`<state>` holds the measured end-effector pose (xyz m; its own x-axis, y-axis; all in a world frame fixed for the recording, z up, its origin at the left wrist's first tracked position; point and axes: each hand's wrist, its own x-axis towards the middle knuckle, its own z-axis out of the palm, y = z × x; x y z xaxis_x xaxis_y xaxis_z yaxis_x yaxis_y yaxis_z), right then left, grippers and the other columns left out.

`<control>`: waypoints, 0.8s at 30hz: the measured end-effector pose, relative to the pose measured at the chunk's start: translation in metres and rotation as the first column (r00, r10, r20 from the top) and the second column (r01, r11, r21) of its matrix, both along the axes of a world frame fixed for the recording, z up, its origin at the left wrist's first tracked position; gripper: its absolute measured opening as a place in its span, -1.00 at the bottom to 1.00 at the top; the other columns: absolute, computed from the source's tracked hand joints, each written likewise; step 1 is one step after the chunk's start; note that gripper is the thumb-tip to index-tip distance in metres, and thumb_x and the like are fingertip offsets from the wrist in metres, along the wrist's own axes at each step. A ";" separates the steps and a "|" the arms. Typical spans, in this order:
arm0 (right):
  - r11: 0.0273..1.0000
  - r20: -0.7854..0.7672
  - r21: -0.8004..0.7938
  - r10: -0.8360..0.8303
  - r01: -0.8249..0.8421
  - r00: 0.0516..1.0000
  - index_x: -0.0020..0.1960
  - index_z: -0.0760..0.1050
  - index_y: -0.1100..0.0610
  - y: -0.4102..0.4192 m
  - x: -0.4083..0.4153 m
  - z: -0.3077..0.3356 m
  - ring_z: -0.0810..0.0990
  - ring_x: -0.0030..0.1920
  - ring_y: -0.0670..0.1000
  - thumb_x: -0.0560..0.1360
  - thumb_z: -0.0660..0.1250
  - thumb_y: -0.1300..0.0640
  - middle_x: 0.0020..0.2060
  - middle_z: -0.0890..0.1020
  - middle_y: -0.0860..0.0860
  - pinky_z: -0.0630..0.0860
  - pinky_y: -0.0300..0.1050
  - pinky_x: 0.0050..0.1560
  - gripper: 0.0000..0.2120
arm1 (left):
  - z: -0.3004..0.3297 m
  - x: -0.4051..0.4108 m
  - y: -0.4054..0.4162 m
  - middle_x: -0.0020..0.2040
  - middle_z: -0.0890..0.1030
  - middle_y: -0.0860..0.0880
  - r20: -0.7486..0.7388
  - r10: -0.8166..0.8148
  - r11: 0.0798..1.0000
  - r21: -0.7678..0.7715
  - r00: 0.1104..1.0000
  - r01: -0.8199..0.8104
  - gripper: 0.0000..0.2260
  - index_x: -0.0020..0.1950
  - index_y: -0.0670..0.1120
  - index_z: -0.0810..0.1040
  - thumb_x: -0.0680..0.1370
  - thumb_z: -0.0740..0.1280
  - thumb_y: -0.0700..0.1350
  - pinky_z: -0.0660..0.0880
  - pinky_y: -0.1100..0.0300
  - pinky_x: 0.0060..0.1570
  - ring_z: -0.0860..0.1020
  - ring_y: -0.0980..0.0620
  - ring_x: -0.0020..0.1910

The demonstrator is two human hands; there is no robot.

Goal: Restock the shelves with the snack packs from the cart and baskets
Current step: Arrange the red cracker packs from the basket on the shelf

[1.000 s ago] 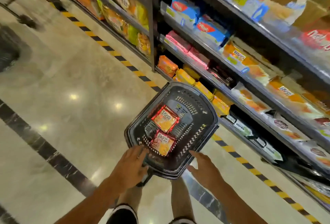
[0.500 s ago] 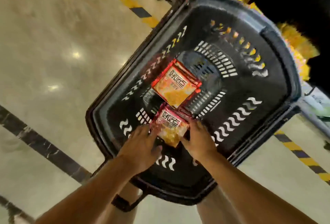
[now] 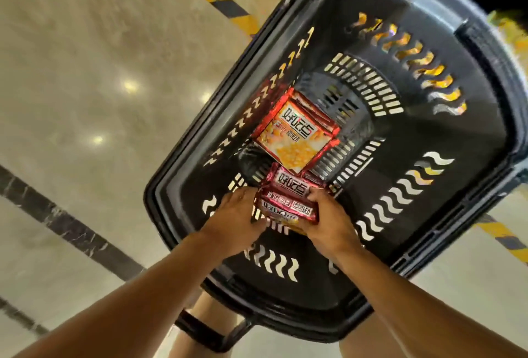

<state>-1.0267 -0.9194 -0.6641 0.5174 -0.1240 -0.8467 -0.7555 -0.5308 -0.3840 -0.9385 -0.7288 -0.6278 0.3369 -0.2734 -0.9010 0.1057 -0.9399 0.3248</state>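
Note:
A black plastic basket [image 3: 471, 117] stands on the floor in front of me. Inside it lie red and orange snack packs. One stack [image 3: 295, 133] lies flat at the basket's middle. A nearer stack of red snack packs [image 3: 288, 200] is tipped up on edge between my hands. My left hand [image 3: 233, 219] grips its left end. My right hand [image 3: 328, 220] holds its right end with the fingers curled round it. Both hands are deep inside the basket, near its close wall.
The polished stone floor [image 3: 85, 86] spreads to the left with a dark stripe [image 3: 71, 229] across it. Yellow and black hazard tape [image 3: 217, 0] runs along the shelf foot at the top. Orange packs on the bottom shelf [image 3: 503, 26] show behind the basket's far rim.
I have bent down from standing height to the basket. Both hands went from the near rim into it, closed round the nearer stack and tipped it up on edge.

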 end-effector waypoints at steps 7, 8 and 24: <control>0.894 -0.094 0.371 -0.235 0.253 0.967 0.31 0.47 0.02 -0.021 0.007 0.076 0.64 -0.15 -0.27 0.51 0.49 0.11 0.02 0.71 -0.04 0.51 -0.39 -0.25 -0.59 | 0.052 0.026 0.006 0.09 0.59 0.08 -0.225 0.298 0.935 -0.127 0.928 -0.332 -0.34 0.29 0.17 0.27 0.43 0.51 -0.36 0.52 0.43 -0.03 0.61 0.35 0.00; 0.883 -0.112 0.398 -0.224 0.250 0.968 0.32 0.46 0.01 -0.022 0.010 0.082 0.65 -0.09 -0.25 0.51 0.50 0.08 0.03 0.71 -0.05 0.52 -0.37 -0.18 -0.58 | 0.056 0.028 0.006 0.05 0.62 0.08 -0.232 0.288 0.937 -0.131 0.929 -0.324 -0.37 0.28 0.14 0.31 0.44 0.51 -0.38 0.53 0.44 -0.04 0.61 0.34 -0.03; 0.827 -0.326 0.041 -0.519 0.561 0.790 0.48 0.31 0.06 -0.003 0.000 -0.018 0.56 0.30 0.09 0.32 0.63 0.15 0.27 0.60 0.02 0.44 -0.03 0.33 -0.17 | 0.028 0.016 0.006 0.17 0.64 -0.07 0.259 0.231 0.971 -0.004 0.938 -0.239 -0.56 0.38 -0.02 0.30 0.58 0.42 -0.09 0.55 0.10 0.03 0.63 -0.10 0.11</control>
<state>-1.0263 -0.9228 -0.6824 0.1292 -0.1890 -0.9734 -0.9897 0.0359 -0.1383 -0.9221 -0.7229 -0.5994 0.6087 -0.1349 -0.7818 0.2413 -0.9073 0.3444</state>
